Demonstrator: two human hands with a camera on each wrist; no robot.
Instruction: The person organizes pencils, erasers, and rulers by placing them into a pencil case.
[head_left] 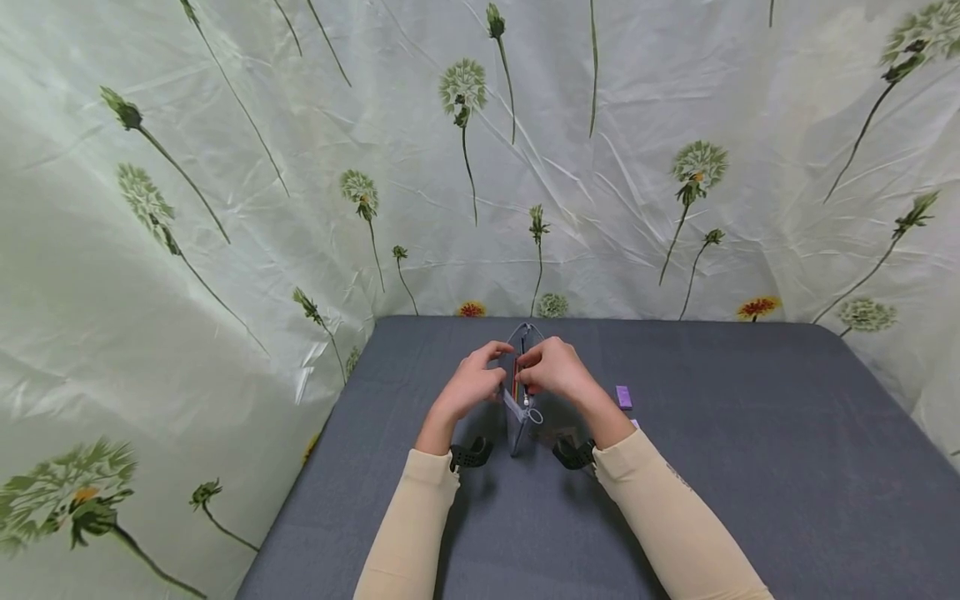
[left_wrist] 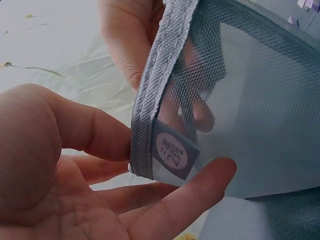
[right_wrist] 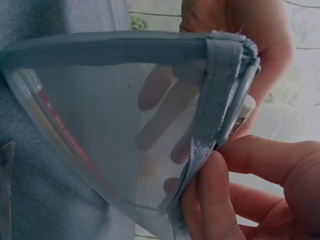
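A grey mesh zip pouch stands on edge on the table between both hands, its top gaping. My left hand pinches the zip edge near a label, with some fingers stretched along the mesh. From the other side my right hand grips the edging tape with thumb and fingers. Inside lie a red pencil and a yellow pencil, seen through the mesh. A white tip shows at the opening, its body hidden. A ring-shaped pull hangs at the near end.
Right of the hands, a small purple box lies on the dark grey table. Part of another pale item shows beside the right forearm. A flower-printed curtain hangs behind the table and along its left side.
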